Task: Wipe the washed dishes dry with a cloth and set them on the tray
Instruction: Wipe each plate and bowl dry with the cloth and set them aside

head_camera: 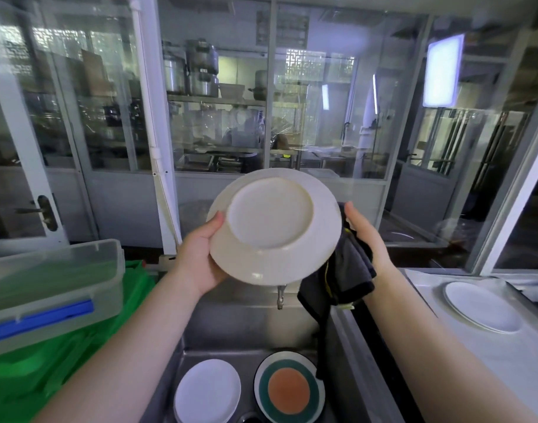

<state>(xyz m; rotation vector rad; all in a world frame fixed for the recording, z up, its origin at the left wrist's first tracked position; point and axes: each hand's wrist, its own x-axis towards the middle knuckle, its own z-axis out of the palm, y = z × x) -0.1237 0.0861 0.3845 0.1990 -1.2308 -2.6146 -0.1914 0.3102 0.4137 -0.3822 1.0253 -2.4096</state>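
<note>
A cream plate [272, 225] is held up over the sink with its underside toward me. My left hand [202, 257] grips its left rim, thumb on the back. My right hand [365, 236] holds a dark cloth [341, 282] against the plate's right edge; the cloth hangs down past the sink rim. Down in the steel sink [231, 328] lie a white plate [208, 389] and a plate with an orange centre and green ring [289, 389]. Another white plate [483, 306] rests on the pale tray [463, 355] at the right.
A clear lidded box with a blue clip [52, 288] sits on green fabric [63, 361] to the left of the sink. A tap spout [279, 296] pokes out below the held plate. Glass partitions [218, 117] stand behind the sink.
</note>
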